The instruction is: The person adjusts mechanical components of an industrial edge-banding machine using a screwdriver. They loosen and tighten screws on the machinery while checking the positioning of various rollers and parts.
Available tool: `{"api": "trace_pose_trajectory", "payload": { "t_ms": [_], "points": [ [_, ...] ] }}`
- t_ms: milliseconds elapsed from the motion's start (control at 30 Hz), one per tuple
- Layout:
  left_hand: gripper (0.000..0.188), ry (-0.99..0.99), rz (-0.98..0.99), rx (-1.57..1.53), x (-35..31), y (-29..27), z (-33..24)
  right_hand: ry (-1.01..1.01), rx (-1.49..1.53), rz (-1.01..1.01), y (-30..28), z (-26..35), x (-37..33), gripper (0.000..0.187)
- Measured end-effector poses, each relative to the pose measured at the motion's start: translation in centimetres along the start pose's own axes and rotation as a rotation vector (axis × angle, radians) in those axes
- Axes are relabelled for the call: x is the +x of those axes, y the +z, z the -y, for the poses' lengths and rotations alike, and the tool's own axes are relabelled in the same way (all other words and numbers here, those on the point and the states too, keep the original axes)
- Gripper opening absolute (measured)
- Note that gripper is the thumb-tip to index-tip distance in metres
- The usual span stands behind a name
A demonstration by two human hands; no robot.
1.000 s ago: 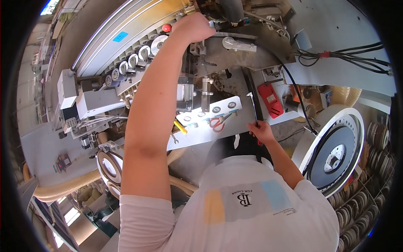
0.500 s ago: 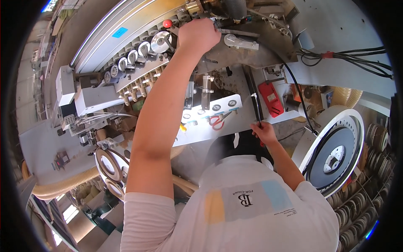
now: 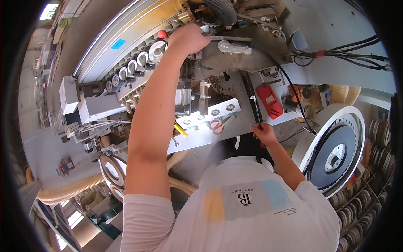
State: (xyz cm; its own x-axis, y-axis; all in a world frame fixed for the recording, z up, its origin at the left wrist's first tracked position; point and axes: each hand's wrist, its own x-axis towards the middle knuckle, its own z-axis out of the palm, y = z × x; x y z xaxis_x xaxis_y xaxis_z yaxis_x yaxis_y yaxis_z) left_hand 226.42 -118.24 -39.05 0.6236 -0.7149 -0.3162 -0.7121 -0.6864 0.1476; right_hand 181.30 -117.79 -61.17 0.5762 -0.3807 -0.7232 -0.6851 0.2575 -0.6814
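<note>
My left hand (image 3: pixel 189 38) reaches up to the machine at the top, its fingers curled beside a row of round rollers (image 3: pixel 142 59). The back of the hand hides what the fingers hold, if anything. A red ball knob (image 3: pixel 162 34) stands just left of it, and a metal lever arm (image 3: pixel 235 48) lies to its right. Lower down, my right hand (image 3: pixel 264 134) is closed on a thin dark rod-like tool (image 3: pixel 258 113); a bit of red shows below the fist. Its exact kind is unclear.
A white panel with round gauges (image 3: pixel 229 107) lies ahead, near red-handled scissors (image 3: pixel 216 127), a yellow-handled tool (image 3: pixel 181 129) and a small wrench (image 3: pixel 175 142). A red box (image 3: pixel 269 101) sits beyond my right hand. To the right stands a large wheel (image 3: pixel 331 155); black cables (image 3: pixel 357 53) hang above.
The view has shifted slightly, and my left hand appears a little farther left and lower. The wrench and yellow-handled tool show more fully. My right hand keeps its grip in nearly the same place.
</note>
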Motion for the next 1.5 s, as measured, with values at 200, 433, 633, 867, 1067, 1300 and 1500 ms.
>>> {"api": "trace_pose_trajectory", "payload": {
  "t_ms": [200,433,633,867,1067,1300,1500],
  "points": [
    [0.036,-0.056,0.072,-0.183,-1.4,-0.3,0.2,0.007,0.041,-0.021,-0.5,1.3,0.1,0.031],
    [0.032,0.006,-0.223,0.028,-2.8,2.4,-1.8,0.003,-0.005,-0.015,-0.5,1.1,0.6,0.036],
    [0.033,-0.076,0.031,0.091,0.8,0.3,-3.4,-0.004,0.053,-0.016,-0.6,1.3,0.0,0.035],
    [0.035,-0.065,-0.039,0.127,0.9,0.4,-3.2,0.027,0.073,-0.006,-0.8,0.9,-0.2,0.032],
    [0.037,0.001,0.079,0.035,3.3,1.4,-2.0,-0.004,0.027,-0.023,-1.3,0.4,0.0,0.032],
    [0.029,0.06,0.208,-0.042,3.8,-0.1,-0.9,-0.034,0.049,-0.057,-2.2,1.1,-0.6,0.035],
    [0.037,-0.032,0.058,-0.353,0.7,1.4,2.2,-0.094,0.022,-0.07,-3.3,2.7,-0.5,0.035]
  ]
}}
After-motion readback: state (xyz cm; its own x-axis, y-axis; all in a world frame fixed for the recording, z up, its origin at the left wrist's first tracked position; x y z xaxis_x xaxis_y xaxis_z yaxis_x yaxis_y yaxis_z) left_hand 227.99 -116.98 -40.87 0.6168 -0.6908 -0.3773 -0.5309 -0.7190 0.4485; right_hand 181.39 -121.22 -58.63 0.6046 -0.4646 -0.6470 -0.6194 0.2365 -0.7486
